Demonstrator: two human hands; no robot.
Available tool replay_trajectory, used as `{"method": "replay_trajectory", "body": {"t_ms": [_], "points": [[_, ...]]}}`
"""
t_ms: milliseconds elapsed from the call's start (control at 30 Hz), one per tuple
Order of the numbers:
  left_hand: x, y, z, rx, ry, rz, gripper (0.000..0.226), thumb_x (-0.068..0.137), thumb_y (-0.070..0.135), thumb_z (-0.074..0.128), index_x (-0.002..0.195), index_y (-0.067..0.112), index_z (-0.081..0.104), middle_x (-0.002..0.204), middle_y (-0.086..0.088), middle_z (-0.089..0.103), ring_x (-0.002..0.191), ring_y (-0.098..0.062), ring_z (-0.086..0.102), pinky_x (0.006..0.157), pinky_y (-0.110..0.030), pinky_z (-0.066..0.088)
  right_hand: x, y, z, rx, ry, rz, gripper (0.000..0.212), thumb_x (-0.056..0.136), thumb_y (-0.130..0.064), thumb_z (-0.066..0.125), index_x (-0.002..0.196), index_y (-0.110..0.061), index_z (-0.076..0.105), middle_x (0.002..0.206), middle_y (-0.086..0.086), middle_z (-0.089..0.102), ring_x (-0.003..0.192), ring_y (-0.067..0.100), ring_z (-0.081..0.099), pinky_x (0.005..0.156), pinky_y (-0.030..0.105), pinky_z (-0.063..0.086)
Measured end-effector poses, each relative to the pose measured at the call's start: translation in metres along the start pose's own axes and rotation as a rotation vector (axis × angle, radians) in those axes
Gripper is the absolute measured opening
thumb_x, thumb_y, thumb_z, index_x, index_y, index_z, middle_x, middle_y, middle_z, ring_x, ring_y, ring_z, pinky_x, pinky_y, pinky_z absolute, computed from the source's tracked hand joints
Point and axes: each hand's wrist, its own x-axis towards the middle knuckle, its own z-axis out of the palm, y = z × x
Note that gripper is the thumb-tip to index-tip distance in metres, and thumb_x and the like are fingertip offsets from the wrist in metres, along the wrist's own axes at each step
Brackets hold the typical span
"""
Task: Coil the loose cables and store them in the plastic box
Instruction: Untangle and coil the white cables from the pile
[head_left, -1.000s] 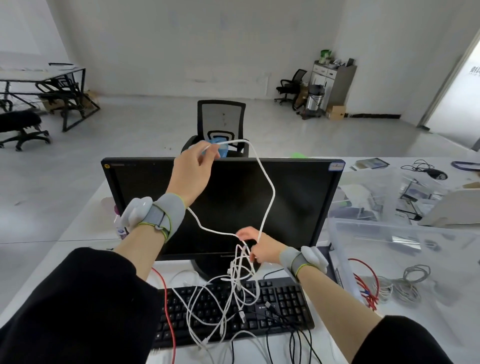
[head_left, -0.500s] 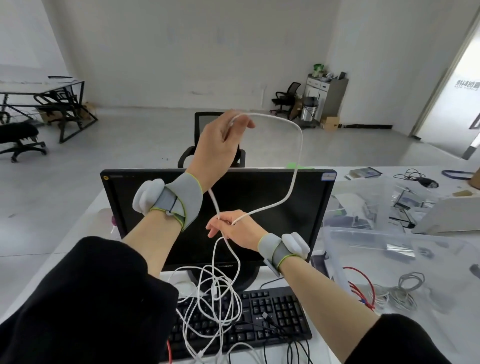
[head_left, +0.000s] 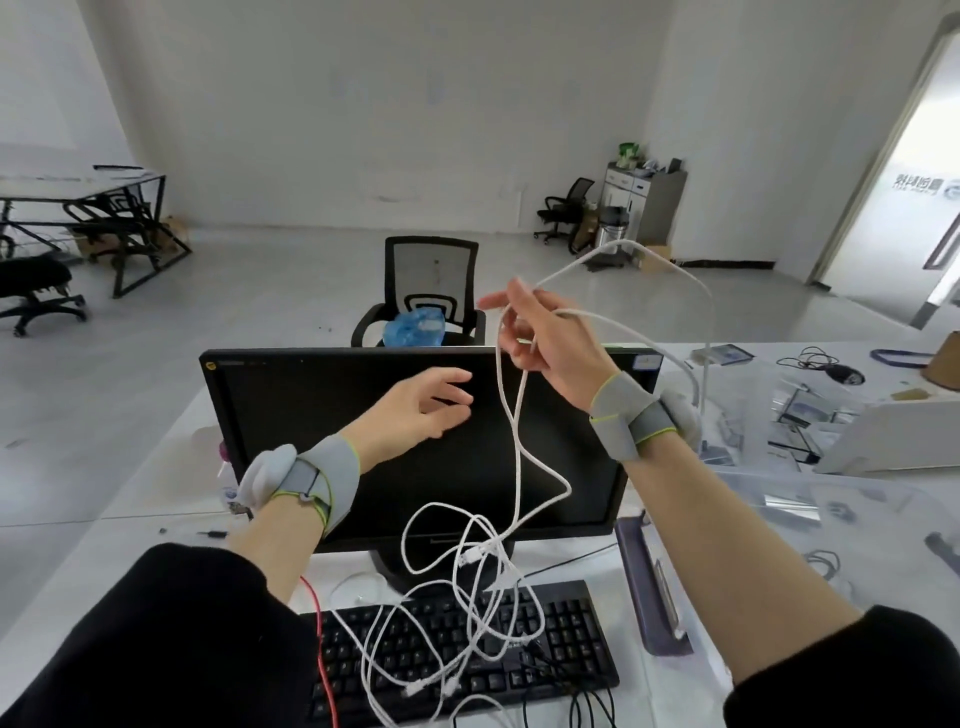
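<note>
Black monitor (head_left: 363, 415) behind keyboard (head_left: 545, 649)

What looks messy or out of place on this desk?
White cables hang in a tangle from the right hand and sprawl over the keyboard. A red wire crosses the keyboard's left end. The left hand holds nothing.

You are in a sparsely furnished office. Before you a black monitor (head_left: 415, 441) and keyboard (head_left: 462, 654) stand on a white worktop (head_left: 156, 525), with a mesh-backed swivel chair (head_left: 431, 280) beyond it. Across the bare grey floor (head_left: 260, 291), further swivel chairs (head_left: 563, 205) stand near a small cabinet (head_left: 647, 202) at the far wall. At your left, a second desk (head_left: 83, 182) on a black frame stands against the wall. At your right, a glass door (head_left: 930, 208) bears lettering.
</note>
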Motion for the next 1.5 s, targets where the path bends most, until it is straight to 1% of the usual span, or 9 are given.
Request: {"method": "replay_trajectory", "body": {"t_ms": [333, 467, 533, 700, 833, 1000, 1100, 1233, 1500], "points": [[0.002, 0.001, 0.047, -0.084, -0.177, -0.091, 0.025, 0.086, 0.015, 0.067, 0.097, 0.018, 0.045, 0.098, -0.002, 0.064, 0.086, -0.017, 0.068, 0.081, -0.032, 0.056, 0.012, -0.041, -0.004, 0.192, 0.058, -0.11, 0.035, 0.101, -0.029, 0.038, 0.092, -0.007, 0.064, 0.061, -0.004, 0.058, 0.038, 0.005, 0.036, 0.039, 0.018, 0.014], [-0.007, -0.02, 0.061, 0.089, -0.361, -0.181, 0.021, 0.089, 0.019, 0.063, 0.103, 0.016, 0.048, 0.094, -0.001, 0.062, 0.08, -0.018, 0.065, 0.081, -0.034, 0.054, 0.017, -0.055, -0.013, 0.336, 0.163, -0.132, 0.036, 0.101, -0.03, 0.038, 0.088, -0.009, 0.064, 0.058, -0.005, 0.059, 0.037, 0.004, 0.032, 0.043, 0.02, 0.011], [-0.007, -0.028, 0.065, 0.162, -0.27, -0.181, 0.029, 0.086, 0.027, 0.066, 0.105, 0.017, 0.047, 0.09, 0.001, 0.059, 0.074, -0.012, 0.059, 0.076, -0.032, 0.052, 0.015, -0.058, -0.017, 0.387, 0.177, -0.128, 0.037, 0.101, -0.031, 0.037, 0.088, -0.01, 0.064, 0.059, -0.004, 0.06, 0.037, 0.004, 0.032, 0.039, 0.016, 0.016], [0.004, -0.022, 0.061, 0.173, 0.302, -0.065, 0.037, 0.081, 0.037, 0.071, 0.094, 0.015, 0.044, 0.081, 0.001, 0.045, 0.069, -0.012, 0.044, 0.067, -0.023, 0.042, 0.013, -0.057, -0.018, 0.436, 0.15, -0.098, 0.037, 0.102, -0.031, 0.037, 0.09, -0.009, 0.064, 0.06, -0.004, 0.06, 0.036, 0.004, 0.031, 0.035, 0.014, 0.021], [0.011, -0.022, 0.055, 0.267, 0.139, -0.061, 0.02, 0.091, 0.033, 0.059, 0.107, 0.022, 0.058, 0.099, 0.001, 0.057, 0.092, -0.014, 0.056, 0.084, -0.024, 0.044, 0.014, -0.064, -0.016, 0.454, 0.099, -0.103, 0.037, 0.102, -0.03, 0.036, 0.091, -0.008, 0.063, 0.059, -0.004, 0.06, 0.036, 0.003, 0.032, 0.034, 0.013, 0.021], [0.003, -0.042, 0.06, 0.166, -0.236, -0.257, 0.021, 0.097, 0.021, 0.048, 0.084, 0.015, 0.063, 0.072, -0.001, 0.064, 0.069, -0.012, 0.062, 0.069, -0.016, 0.05, 0.015, -0.061, -0.022, 0.424, 0.103, -0.1, 0.038, 0.102, -0.029, 0.036, 0.088, -0.006, 0.063, 0.058, -0.003, 0.059, 0.036, 0.003, 0.033, 0.034, 0.014, 0.021], [0.0, -0.053, 0.053, 0.162, -0.141, -0.318, 0.034, 0.101, 0.026, 0.036, 0.078, 0.015, 0.059, 0.069, -0.002, 0.064, 0.064, -0.013, 0.061, 0.062, -0.016, 0.045, 0.014, -0.054, -0.027, 0.43, 0.133, -0.072, 0.038, 0.102, -0.029, 0.035, 0.087, -0.007, 0.062, 0.057, -0.003, 0.059, 0.035, 0.003, 0.032, 0.033, 0.013, 0.021], [0.003, -0.027, 0.044, -0.059, 0.104, -0.148, 0.035, 0.102, 0.024, 0.034, 0.073, 0.012, 0.051, 0.054, 0.002, 0.054, 0.057, -0.014, 0.056, 0.069, -0.029, 0.049, 0.017, -0.04, -0.033, 0.391, 0.206, -0.003, 0.041, 0.102, -0.036, 0.034, 0.089, -0.01, 0.063, 0.061, -0.003, 0.062, 0.034, 0.003, 0.031, 0.035, 0.014, 0.019], [0.018, 0.026, 0.014, -0.483, 0.182, -0.113, 0.025, 0.1, 0.016, 0.033, 0.08, 0.013, 0.046, 0.053, 0.004, 0.033, 0.04, -0.006, 0.032, 0.049, -0.021, 0.037, -0.008, 0.037, -0.033, -0.173, 0.1, 0.392, 0.032, 0.1, -0.032, 0.043, 0.085, -0.012, 0.063, 0.068, 0.003, 0.058, 0.034, 0.001, 0.039, 0.033, 0.011, 0.023]]}}
